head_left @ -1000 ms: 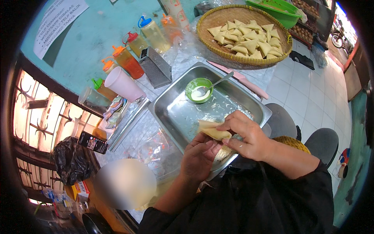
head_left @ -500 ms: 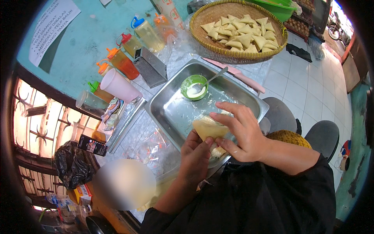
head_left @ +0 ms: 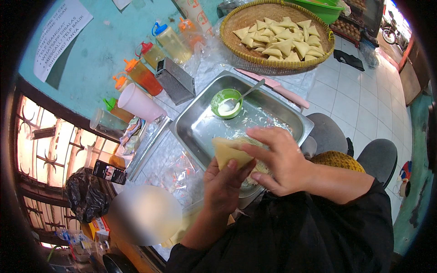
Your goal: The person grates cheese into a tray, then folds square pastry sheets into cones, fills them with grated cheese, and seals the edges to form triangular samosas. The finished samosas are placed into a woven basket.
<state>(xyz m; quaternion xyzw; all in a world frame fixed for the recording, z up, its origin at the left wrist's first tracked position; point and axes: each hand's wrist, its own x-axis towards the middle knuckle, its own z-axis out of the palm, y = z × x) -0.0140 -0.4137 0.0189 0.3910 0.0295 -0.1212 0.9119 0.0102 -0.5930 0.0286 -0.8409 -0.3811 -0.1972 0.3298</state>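
Note:
My left hand [head_left: 223,182] pinches a folded pastry wrapper [head_left: 231,157], a pale dough cone with its point down and its wide edge up. My right hand [head_left: 287,161] is beside its right edge, fingers stretched out and apart; whether a fingertip touches the dough I cannot tell. Both hands are above the near part of a steel tray [head_left: 193,129]. Pale grated shreds [head_left: 246,122] are scattered in the tray, with a heap of them partly hidden behind my right hand. A green bowl [head_left: 215,105] of white paste, with a metal spoon [head_left: 254,88] in it, sits at the tray's far side.
A woven basket [head_left: 227,48] of folded triangular pastries [head_left: 284,38] stands beyond the tray. A pink knife [head_left: 282,88] lies along the tray's far right edge. At left are a box grater [head_left: 176,82], a pink cup [head_left: 141,103], sauce bottles [head_left: 143,76] and a phone [head_left: 109,172].
My left hand has moved slightly left with the wrapper, which now shows as a taller cone. My right hand's fingers have shifted down and drawn away from the wrapper's lower part.

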